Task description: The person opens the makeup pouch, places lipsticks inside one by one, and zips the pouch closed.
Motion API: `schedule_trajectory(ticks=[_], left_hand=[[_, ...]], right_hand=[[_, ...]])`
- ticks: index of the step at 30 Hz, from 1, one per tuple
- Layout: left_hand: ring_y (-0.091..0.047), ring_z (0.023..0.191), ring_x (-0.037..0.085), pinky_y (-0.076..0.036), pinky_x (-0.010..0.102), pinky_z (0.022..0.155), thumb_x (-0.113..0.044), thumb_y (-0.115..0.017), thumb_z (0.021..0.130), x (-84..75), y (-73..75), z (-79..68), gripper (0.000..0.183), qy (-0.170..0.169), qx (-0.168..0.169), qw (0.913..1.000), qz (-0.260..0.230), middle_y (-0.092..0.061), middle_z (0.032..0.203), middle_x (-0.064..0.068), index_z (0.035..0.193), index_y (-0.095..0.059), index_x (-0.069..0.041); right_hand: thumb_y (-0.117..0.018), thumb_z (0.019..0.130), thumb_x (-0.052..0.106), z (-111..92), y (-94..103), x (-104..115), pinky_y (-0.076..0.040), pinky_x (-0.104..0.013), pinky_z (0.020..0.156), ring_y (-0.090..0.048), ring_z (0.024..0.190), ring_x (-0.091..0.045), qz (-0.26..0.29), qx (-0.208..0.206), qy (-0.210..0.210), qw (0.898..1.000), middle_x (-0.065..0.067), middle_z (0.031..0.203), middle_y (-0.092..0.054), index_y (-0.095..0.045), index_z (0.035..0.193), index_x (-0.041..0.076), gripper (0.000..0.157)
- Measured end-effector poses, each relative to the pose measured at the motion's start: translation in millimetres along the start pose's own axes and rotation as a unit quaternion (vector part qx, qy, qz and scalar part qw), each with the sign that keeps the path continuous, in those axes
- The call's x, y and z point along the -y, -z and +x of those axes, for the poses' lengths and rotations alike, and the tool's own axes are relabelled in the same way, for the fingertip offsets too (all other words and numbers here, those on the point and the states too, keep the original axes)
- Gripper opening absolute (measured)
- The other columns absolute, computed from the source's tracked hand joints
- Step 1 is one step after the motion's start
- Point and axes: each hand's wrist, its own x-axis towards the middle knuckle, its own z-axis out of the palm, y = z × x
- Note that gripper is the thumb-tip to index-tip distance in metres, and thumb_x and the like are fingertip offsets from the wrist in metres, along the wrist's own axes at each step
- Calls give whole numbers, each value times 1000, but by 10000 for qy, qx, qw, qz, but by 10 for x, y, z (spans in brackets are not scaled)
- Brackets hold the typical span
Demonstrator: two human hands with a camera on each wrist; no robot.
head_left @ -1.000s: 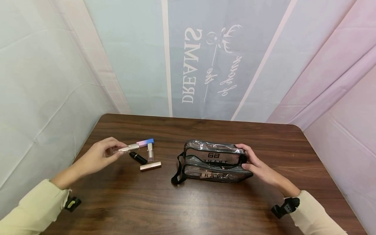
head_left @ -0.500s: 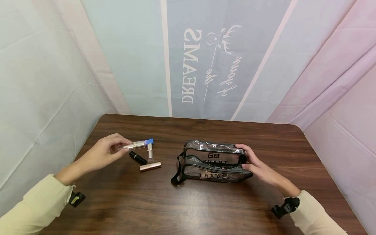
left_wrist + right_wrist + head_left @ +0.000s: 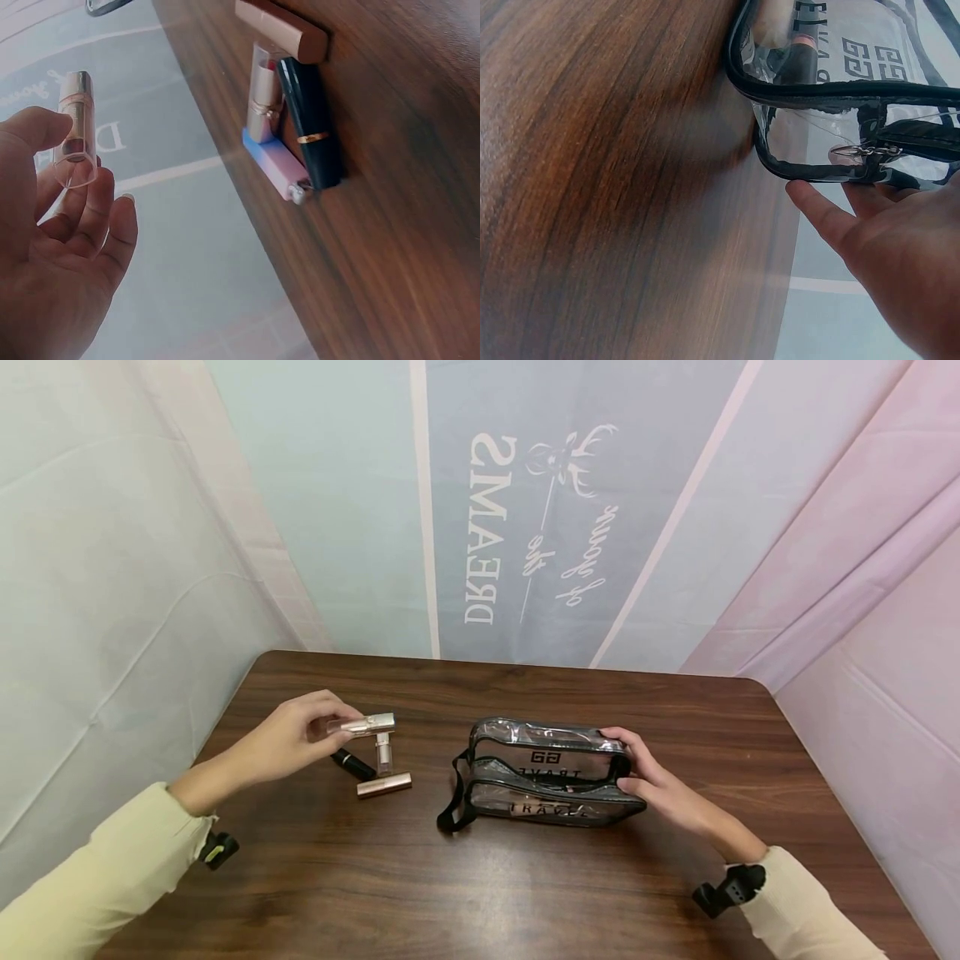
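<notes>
My left hand (image 3: 300, 735) pinches a lipstick (image 3: 77, 124) with a clear cap and gold base between thumb and fingers, raised in front of the pile. On the table lie a second clear-capped lipstick (image 3: 264, 94), a black lipstick (image 3: 311, 124) with a gold band, a rose-gold lipstick tube (image 3: 385, 785) and a pink-and-blue tube (image 3: 271, 161). The held lipstick hides the pink-and-blue tube in the head view. My right hand (image 3: 660, 789) holds the right end of a transparent travel bag (image 3: 558, 814), thumb on the near side, fingers at the far edge.
The bag's black strap (image 3: 457, 793) hangs off its left end onto the wooden table (image 3: 465, 893). Through the clear wall in the right wrist view, a dark tube (image 3: 801, 60) shows inside. A printed cloth backdrop (image 3: 360, 527) rises behind the table.
My left hand has moved right and slightly away with the clear-capped lipstick, passing over the pink-and-blue tube. My right hand and the bag have stayed in place.
</notes>
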Motion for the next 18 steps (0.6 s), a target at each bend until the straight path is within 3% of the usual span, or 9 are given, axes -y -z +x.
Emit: schedule_trajectory(ticks=[18], left_hand=[[-53, 71, 17, -47, 29, 61, -7, -74, 93, -271, -78, 440, 21, -273, 460, 9981, -293, -64, 98, -6, 112, -74, -14]], right_hand=[[-42, 99, -14, -1, -5, -19, -39, -20, 93, -46, 123, -17, -61, -18, 63, 10000, -8, 144, -37, -17, 156, 1, 64]])
